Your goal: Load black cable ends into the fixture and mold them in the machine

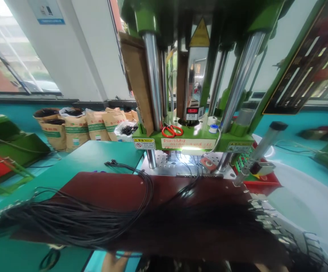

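My left hand (115,262) shows at the bottom edge, just below the front edge of a dark red-brown board (95,185). Its fingers are largely hidden, and I cannot make out a grip. A skin-toned sliver at the bottom right may be my right hand (268,268), too dim and cut off to read. Across the board lies a thick bundle of black cables (75,219), with metal-ended tips at the left and right. Several cables run from the board into the lit opening of a green press (185,143).
Red-handled scissors (171,131) and a blue-and-white spool (213,129) rest on the press ledge. Right of it stand a metal post (260,151) and a red tray (261,184). A green table (109,151) extends left; paper sacks (77,130) line the wall.
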Demonstrator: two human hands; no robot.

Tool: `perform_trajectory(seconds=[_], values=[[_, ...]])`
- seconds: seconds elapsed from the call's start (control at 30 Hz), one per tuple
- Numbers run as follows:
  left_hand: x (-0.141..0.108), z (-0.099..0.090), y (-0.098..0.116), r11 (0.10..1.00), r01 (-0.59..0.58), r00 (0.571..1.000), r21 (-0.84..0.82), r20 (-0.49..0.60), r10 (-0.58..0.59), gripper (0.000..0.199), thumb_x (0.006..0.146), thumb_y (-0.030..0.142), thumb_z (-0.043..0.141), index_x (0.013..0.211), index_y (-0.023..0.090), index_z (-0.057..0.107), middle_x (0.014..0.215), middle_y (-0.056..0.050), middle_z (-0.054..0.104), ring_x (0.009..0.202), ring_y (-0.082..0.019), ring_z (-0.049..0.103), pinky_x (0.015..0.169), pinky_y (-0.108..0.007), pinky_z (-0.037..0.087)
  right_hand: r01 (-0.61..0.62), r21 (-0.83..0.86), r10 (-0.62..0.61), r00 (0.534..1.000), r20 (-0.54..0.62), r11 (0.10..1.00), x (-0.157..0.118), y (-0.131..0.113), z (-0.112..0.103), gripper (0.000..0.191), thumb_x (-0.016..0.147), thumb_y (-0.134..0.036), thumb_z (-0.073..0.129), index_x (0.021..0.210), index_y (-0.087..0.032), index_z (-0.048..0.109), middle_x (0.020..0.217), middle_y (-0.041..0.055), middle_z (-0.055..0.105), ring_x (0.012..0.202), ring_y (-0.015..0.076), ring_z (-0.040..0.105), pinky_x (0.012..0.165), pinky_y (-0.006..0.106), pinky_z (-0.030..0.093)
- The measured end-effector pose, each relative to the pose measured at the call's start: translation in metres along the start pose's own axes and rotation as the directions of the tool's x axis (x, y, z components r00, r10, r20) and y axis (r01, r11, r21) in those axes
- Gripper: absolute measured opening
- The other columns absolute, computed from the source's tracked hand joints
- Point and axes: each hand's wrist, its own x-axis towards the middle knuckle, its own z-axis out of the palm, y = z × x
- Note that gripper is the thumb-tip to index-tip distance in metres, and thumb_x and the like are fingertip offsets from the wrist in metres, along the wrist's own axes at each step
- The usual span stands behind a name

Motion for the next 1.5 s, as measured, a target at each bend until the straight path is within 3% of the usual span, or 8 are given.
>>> perform_trajectory(seconds=[0.17, 0.3, 0.6, 0.8, 1.1, 1.3, 1.4, 1.5], values=[[-0.008, 0.009, -0.006, 0.997, -0.074, 0.99, -0.008, -0.117, 0.072, 0.041, 0.05, 0.044, 0.06, 0.08, 0.016, 0.061, 0.085, -0.008, 0.066, 0.101, -0.033, 0.054, 0.093, -0.042, 0.038, -0.014, -0.019, 0.015, 0.999, 0.043, 1.0, 0.0, -0.01, -0.005, 0.063, 0.047, -0.048, 0.063, 0.107, -0.029, 0.056, 0.082, 0.0065, 0.069, 0.094, 0.0346, 0.059, 0.072, 0.041, 0.053], [-0.014, 0.008, -0.002, 0.998, -0.066, 0.994, 0.002, -0.091, 0.066, 0.043, 0.052, 0.047, 0.059, 0.083, 0.017, 0.06, 0.085, -0.007, 0.066, 0.102, -0.033, 0.053, 0.094, -0.043, 0.036, -0.025, 0.006, 0.025, 0.993, 0.115, 1.0, -0.003, -0.023, -0.006, 0.057, 0.048, -0.044, 0.061, 0.098, -0.016, 0.059, 0.079, 0.0098, 0.069, 0.089, 0.0329, 0.061, 0.079, 0.039, 0.05], [-0.014, 0.002, -0.001, 0.99, -0.025, 0.997, 0.135, -0.075, 0.036, 0.056, 0.051, 0.059, 0.056, 0.083, 0.014, 0.062, 0.08, -0.01, 0.066, 0.099, -0.035, 0.054, 0.092, -0.049, 0.036, -0.023, 0.122, 0.02, 0.999, 0.025, 0.992, -0.008, -0.027, 0.0, 0.047, 0.045, -0.044, 0.063, 0.083, -0.015, 0.064, 0.07, 0.0089, 0.067, 0.078, 0.0303, 0.061, 0.07, 0.036, 0.051], [-0.012, -0.002, -0.001, 0.99, -0.014, 0.998, 0.141, -0.065, 0.023, 0.05, 0.05, 0.058, 0.059, 0.079, 0.017, 0.062, 0.074, -0.008, 0.066, 0.093, -0.034, 0.057, 0.086, -0.047, 0.042, 0.003, 0.141, -0.01, 0.999, 0.048, 0.99, -0.009, -0.026, -0.001, 0.049, 0.047, -0.043, 0.066, 0.087, -0.015, 0.064, 0.071, 0.0081, 0.068, 0.074, 0.0276, 0.061, 0.068, 0.036, 0.051], [-0.01, -0.004, 0.006, 0.981, -0.004, 0.998, 0.191, -0.06, 0.015, 0.046, 0.049, 0.058, 0.059, 0.075, 0.019, 0.062, 0.066, -0.005, 0.065, 0.081, -0.032, 0.061, 0.077, -0.045, 0.048, 0.003, 0.127, -0.001, 1.0, -0.019, 0.992, -0.009, -0.026, 0.001, 0.029, 0.046, -0.039, 0.063, 0.066, -0.018, 0.06, 0.069, 0.0085, 0.067, 0.075, 0.0293, 0.062, 0.068, 0.037, 0.051], [-0.013, -0.006, 0.024, 0.951, -0.106, 0.994, 0.29, 0.058, 0.093, 0.048, 0.058, 0.059, 0.051, 0.081, 0.019, 0.062, 0.069, -0.006, 0.066, 0.083, -0.03, 0.061, 0.076, -0.043, 0.048, 0.077, 0.113, -0.086, 0.993, 0.084, 0.991, -0.007, -0.018, -0.002, 0.031, 0.051, -0.045, 0.066, 0.065, -0.018, 0.059, 0.065, 0.0078, 0.065, 0.07, 0.0273, 0.061, 0.066, 0.038, 0.052], [-0.015, -0.019, 0.043, 0.882, -0.247, 0.961, 0.401, 0.22, 0.17, 0.05, 0.059, 0.059, 0.051, 0.086, 0.018, 0.061, 0.072, -0.007, 0.065, 0.082, -0.029, 0.061, 0.075, -0.04, 0.048, 0.129, 0.074, -0.138, 0.982, 0.132, 0.989, -0.006, -0.015, -0.009, 0.035, 0.054, -0.046, 0.065, 0.073, -0.017, 0.06, 0.072, 0.0084, 0.066, 0.073, 0.0272, 0.06, 0.069, 0.04, 0.051], [-0.033, -0.038, 0.061, 0.789, -0.343, 0.925, 0.51, 0.332, 0.187, 0.046, 0.063, 0.054, 0.052, 0.091, 0.018, 0.06, 0.076, -0.009, 0.065, 0.072, -0.027, 0.061, 0.067, -0.037, 0.049, 0.163, 0.059, -0.172, 0.963, 0.208, 0.985, -0.004, -0.01, -0.015, 0.034, 0.061, -0.047, 0.062, 0.078, -0.017, 0.06, 0.076, 0.0079, 0.067, 0.072, 0.0256, 0.06, 0.07, 0.039, 0.05]])
